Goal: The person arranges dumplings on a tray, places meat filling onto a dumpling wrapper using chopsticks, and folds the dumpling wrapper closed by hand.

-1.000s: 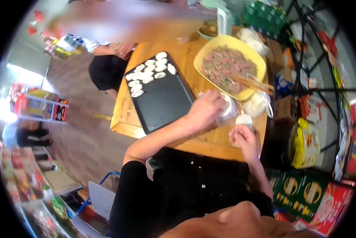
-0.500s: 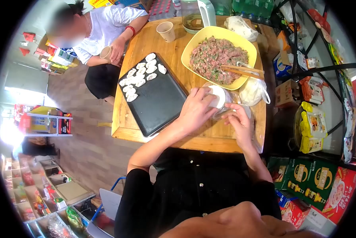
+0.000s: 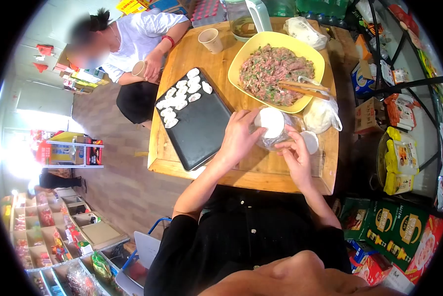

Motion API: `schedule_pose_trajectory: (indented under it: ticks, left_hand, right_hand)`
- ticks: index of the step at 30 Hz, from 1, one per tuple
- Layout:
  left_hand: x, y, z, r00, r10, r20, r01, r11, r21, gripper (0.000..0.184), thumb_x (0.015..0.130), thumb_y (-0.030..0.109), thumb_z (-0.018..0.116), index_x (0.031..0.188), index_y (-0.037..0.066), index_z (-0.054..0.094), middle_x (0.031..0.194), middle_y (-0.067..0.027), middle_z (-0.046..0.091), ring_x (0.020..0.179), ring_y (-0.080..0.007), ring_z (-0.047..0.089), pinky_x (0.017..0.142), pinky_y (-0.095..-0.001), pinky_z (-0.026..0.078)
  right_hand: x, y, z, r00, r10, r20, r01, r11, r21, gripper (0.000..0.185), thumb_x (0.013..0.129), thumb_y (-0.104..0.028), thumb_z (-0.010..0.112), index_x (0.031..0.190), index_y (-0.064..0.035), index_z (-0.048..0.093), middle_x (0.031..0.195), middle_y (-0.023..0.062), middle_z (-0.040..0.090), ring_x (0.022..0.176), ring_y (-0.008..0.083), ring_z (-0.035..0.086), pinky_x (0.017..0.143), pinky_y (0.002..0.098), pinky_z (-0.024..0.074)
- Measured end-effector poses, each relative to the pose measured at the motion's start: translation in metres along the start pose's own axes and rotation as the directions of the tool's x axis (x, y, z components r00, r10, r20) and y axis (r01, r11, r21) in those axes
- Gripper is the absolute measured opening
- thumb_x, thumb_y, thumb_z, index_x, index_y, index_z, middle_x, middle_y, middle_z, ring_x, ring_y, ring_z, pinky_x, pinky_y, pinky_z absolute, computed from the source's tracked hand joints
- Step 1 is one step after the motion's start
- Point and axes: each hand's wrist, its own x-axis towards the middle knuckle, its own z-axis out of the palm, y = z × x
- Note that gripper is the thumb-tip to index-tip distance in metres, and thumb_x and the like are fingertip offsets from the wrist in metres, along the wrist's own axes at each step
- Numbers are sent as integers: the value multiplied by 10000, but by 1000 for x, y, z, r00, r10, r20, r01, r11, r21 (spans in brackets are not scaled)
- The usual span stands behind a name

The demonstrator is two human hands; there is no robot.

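Observation:
My left hand touches the left edge of a round white wrapper, thumb and fingers around that edge. On its other side, my right hand has its thumb and index finger near the clear plastic packaging under the wrapper. Another white round lies just right of that hand. Behind them stands a yellow bowl of minced filling, with wooden chopsticks resting in it. Several white dumplings lie at the far end of a black tray, left of my left hand.
A person sits at the far left of the wooden table, holding a paper cup. Another paper cup, a glass pitcher and white plastic bags are on the table. A chair stands at lower left.
My right hand has come up and left to the packaging beside my left hand. The white wrapper now shows between both hands. The view has shifted, and the seated person is now visible.

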Motion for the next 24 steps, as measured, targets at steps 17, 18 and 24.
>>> schedule_pose_trajectory:
  ticks: [17,18,24]
  left_hand:
    - [-1,5,3,996,77,-47,-74,995,74,537,750,124,777,1244,-6,610,1068,-155,637,982,-333,576,882,-402,476]
    - [-2,5,3,996,78,-47,-74,994,75,537,750,124,777,1244,-6,610,1068,-155,637,982,-333,576,882,-402,476]
    - [-3,3,6,990,119,-81,-108,987,122,542,730,109,790,1233,-1,621,1076,-150,640,988,-327,580,875,-402,481]
  right_hand:
    - [-1,-4,1,997,-77,-6,75,988,-132,485,834,124,501,1300,0,447,1449,151,433,1013,174,659,728,236,520]
    - [-1,-4,1,997,-74,-8,73,989,-127,480,832,124,502,1294,3,452,1446,151,435,1010,173,660,729,236,520]
    - [0,-4,1,997,-75,3,74,987,-139,469,832,123,502,1283,5,460,1445,151,436,1004,175,658,730,246,529]
